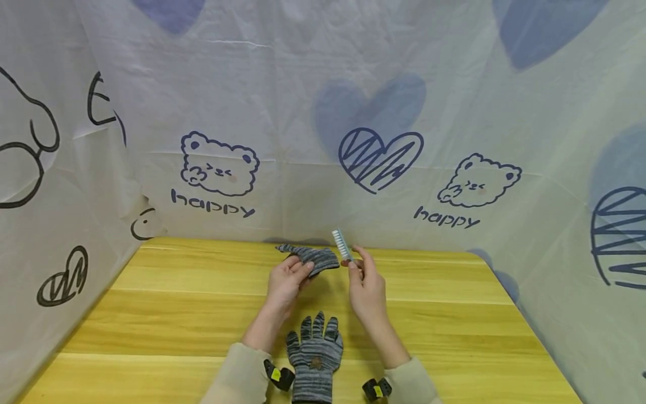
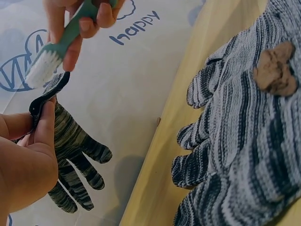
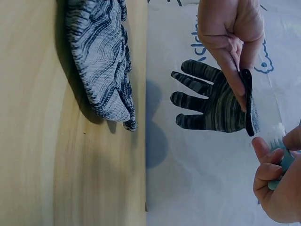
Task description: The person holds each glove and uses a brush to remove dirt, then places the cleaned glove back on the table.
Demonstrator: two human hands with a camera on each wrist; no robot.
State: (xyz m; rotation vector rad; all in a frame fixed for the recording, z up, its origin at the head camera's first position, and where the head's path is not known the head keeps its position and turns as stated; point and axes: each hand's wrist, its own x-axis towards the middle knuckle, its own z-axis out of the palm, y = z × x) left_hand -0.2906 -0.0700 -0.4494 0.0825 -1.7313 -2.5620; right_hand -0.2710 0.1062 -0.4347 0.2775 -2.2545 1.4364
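Fingers of the left hand (image 1: 286,279) are pinching, together with the thumb, the cuff of one grey-and-black striped glove (image 1: 323,259). This held glove is above the far part of the wooden table (image 1: 176,303), and in both wrist views its dark cuff edge is seen at the pinch, while its own fingers are spread apart from one another.

Fingers and thumb of the right hand (image 1: 367,283) are curled around the green handle of a small brush (image 2: 75,28). The white bristles (image 1: 341,244) are near the cuff of the held glove; in the right wrist view a narrow gap is between them, so they look not touching.

Nearer to the person, between the two forearms, a second glove (image 1: 313,347) lies flat on the table, with its fingers pointing to the far side. On its middle part sits a brown patch (image 2: 275,69), uneven like a lump. Behind the table hangs a pale sheet (image 1: 282,84), printed with hearts, bear faces and the word "happy".
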